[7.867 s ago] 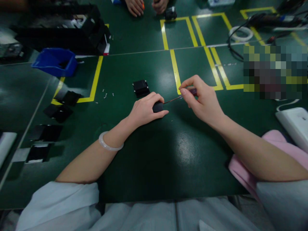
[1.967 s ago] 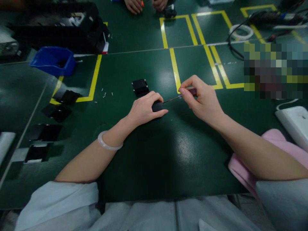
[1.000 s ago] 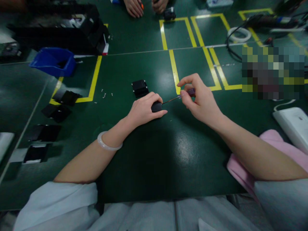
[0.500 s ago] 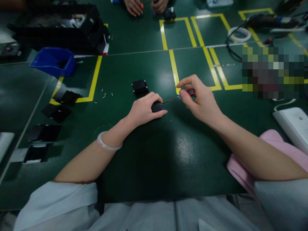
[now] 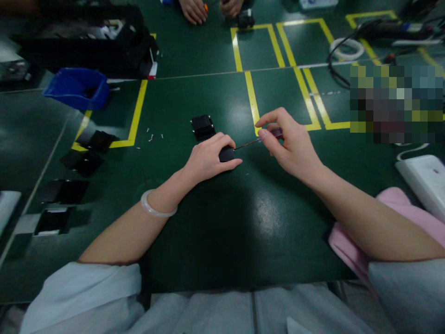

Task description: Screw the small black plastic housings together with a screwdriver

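Observation:
On the green table, my left hand (image 5: 211,155) grips a small black block-like part (image 5: 227,154) between thumb and fingers; much of that part is hidden under the hand. My right hand (image 5: 290,141) is closed round the purple handle of a screwdriver (image 5: 276,133). The thin shaft points left, and its tip meets the right edge of the black part. Just behind my left hand lies a second black part (image 5: 202,126) with small shiny bits at its corners. Several small screws (image 5: 151,138) are scattered to the left of it.
Several black parts (image 5: 66,191) stand in a row at the left, near a blue bin (image 5: 78,88) and a large black box (image 5: 79,46). A pink cloth (image 5: 351,243) and a white device (image 5: 426,178) sit at the right. Across the table are another person's hands (image 5: 194,10).

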The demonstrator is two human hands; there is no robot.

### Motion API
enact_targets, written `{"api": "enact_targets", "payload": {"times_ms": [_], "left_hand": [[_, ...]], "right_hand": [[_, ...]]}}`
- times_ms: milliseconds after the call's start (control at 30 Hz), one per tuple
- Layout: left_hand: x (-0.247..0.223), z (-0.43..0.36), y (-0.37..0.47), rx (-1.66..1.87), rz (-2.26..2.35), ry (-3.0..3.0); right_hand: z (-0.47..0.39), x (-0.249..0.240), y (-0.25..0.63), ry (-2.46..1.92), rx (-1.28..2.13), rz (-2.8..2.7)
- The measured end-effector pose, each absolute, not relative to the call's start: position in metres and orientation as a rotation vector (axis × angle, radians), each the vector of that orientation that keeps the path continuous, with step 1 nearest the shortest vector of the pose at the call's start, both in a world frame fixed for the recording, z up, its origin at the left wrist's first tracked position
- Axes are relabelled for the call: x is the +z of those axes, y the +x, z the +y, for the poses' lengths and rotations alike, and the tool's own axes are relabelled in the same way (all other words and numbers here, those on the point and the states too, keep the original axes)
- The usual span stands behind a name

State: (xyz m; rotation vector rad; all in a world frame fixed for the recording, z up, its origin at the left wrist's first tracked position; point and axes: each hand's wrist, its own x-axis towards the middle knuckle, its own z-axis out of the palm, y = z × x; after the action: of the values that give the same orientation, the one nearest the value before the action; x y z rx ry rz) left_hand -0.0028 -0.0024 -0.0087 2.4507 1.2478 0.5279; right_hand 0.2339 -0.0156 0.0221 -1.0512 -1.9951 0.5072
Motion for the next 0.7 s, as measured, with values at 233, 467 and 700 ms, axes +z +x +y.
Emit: {"api": "enact_targets", "payload": {"times_ms": [233, 467, 700], "left_hand": [[-0.0074, -0.0029, -0.0025, 0.518, 1.256, 2.44], [-0.0082, -0.0027, -0.003, 0.52, 1.249, 2.458], [-0.0061, -0.0034, -0.0024, 0.505, 1.254, 2.447]], "right_hand": [[-0.0158, 0.0209, 0.2341, -1.059, 0.49, -2.004], [-0.0155, 0.0226, 0.2341, -1.081, 0.508, -1.989], [-0.0168, 0.0242, 0.2336, -1.061, 0.514, -2.014]]}}
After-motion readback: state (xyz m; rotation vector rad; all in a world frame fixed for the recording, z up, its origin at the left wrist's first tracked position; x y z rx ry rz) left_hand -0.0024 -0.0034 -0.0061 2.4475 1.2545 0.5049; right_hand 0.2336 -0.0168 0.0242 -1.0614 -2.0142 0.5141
